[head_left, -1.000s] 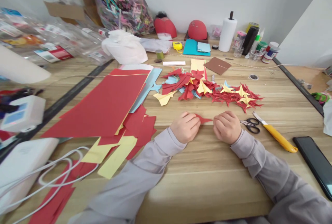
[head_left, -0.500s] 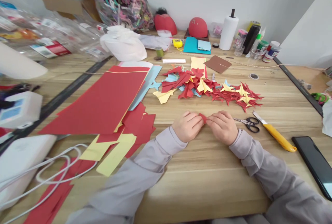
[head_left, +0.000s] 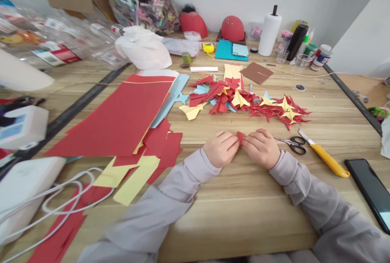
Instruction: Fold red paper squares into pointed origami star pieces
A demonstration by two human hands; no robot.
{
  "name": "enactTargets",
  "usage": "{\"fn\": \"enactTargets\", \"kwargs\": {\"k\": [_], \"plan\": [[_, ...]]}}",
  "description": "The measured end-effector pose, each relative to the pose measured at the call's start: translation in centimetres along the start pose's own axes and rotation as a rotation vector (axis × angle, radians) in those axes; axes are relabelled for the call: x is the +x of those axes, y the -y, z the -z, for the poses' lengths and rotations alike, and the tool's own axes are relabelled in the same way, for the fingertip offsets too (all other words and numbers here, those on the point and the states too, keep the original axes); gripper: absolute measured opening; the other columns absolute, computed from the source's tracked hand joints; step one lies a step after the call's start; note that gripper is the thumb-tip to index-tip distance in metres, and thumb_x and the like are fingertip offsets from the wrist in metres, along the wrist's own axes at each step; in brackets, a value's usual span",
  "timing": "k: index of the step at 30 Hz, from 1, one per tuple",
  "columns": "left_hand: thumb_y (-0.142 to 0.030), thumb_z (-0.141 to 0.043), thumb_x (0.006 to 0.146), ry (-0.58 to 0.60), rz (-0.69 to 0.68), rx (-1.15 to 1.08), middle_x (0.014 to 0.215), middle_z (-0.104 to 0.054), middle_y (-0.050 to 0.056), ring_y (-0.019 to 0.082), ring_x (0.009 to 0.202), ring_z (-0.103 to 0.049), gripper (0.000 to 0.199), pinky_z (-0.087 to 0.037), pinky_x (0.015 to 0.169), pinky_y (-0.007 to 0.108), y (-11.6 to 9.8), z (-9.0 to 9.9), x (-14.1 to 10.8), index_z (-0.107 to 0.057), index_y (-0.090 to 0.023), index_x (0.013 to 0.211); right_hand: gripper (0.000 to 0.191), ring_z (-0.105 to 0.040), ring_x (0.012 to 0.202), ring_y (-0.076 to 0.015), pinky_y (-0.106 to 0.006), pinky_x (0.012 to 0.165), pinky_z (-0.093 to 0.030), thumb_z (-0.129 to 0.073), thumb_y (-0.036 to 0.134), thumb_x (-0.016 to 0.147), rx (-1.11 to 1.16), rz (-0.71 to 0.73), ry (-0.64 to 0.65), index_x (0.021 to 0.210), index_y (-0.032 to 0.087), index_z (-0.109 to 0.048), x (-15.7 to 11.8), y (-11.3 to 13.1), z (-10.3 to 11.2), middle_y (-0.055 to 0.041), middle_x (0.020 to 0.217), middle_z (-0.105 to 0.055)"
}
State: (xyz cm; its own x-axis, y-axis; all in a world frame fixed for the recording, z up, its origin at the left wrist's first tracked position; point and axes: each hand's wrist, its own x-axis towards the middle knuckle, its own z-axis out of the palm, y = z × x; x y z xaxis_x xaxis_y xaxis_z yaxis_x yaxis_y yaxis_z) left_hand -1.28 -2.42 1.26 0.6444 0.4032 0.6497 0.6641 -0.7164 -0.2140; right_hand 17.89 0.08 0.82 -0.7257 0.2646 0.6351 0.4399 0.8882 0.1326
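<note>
Small folded red paper piece (head_left: pixel 240 137) sits between both hands, just over the wood-grain tabletop (head_left: pixel 243 210). Left hand (head_left: pixel 221 148): fingers curled closed, pinching its left side. Right hand (head_left: pixel 262 149): fingers bent, closed on its right; fingertips partly hidden from where I'm standing. Black-handled metal scissors (head_left: pixel 291 143) just right of the right hand.

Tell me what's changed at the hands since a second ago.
The right hand has moved left, close to the left hand; both now hold the small red paper piece, less of which shows. More of the scissors is uncovered. The scissors, yellow cutter and phone stayed put.
</note>
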Motion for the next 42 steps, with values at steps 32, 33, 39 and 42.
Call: {"fn": "enactTargets", "kwargs": {"k": [32, 33, 39, 42], "plan": [[-0.016, -0.048, 0.083, -0.023, -0.053, 0.057, 0.075, -0.067, 0.008, 0.017, 0.066, -0.055, 0.013, -0.034, 0.053, 0.032, 0.0, 0.0, 0.2, -0.06, -0.013, 0.08, 0.014, -0.056, 0.074, -0.0147, -0.033, 0.075, -0.039, -0.051, 0.009, 0.082, -0.044, 0.022, -0.029, 0.08, 0.017, -0.062, 0.0, -0.1, 0.2, -0.0032, 0.077, -0.069], [-0.015, -0.048, 0.083, -0.023, -0.066, 0.062, 0.075, -0.067, 0.007, 0.016, 0.065, -0.055, 0.013, -0.034, 0.053, 0.032, -0.1, 0.0, 0.2, -0.06, -0.014, 0.078, 0.015, -0.056, 0.074, -0.0147, -0.033, 0.076, -0.039, -0.05, 0.009, 0.082, -0.046, 0.025, -0.027, 0.08, 0.017, -0.062, 0.0, -0.1, 0.1, -0.0033, 0.077, -0.069], [-0.011, -0.05, 0.082, -0.061, -0.105, 0.068, 0.077, -0.067, 0.006, 0.015, 0.067, -0.054, 0.012, -0.034, 0.054, 0.031, -0.2, 0.1, 0.2, -0.059, -0.013, 0.076, 0.014, -0.055, 0.075, -0.0143, -0.033, 0.078, -0.039, -0.051, 0.01, 0.082, -0.04, 0.04, -0.016, 0.079, 0.017, -0.062, -0.1, 0.1, 0.1, -0.0035, 0.079, -0.069], [-0.011, -0.048, 0.083, -0.054, -0.113, 0.067, 0.076, -0.066, 0.007, 0.015, 0.068, -0.054, 0.015, -0.034, 0.055, 0.031, -0.3, 0.2, 0.2, -0.059, -0.013, 0.073, 0.012, -0.055, 0.075, -0.0149, -0.034, 0.08, -0.039, -0.052, 0.01, 0.081, -0.057, 0.052, -0.011, 0.08, 0.016, -0.062, 0.1, 0.3, 0.2, -0.0036, 0.078, -0.068]]}}
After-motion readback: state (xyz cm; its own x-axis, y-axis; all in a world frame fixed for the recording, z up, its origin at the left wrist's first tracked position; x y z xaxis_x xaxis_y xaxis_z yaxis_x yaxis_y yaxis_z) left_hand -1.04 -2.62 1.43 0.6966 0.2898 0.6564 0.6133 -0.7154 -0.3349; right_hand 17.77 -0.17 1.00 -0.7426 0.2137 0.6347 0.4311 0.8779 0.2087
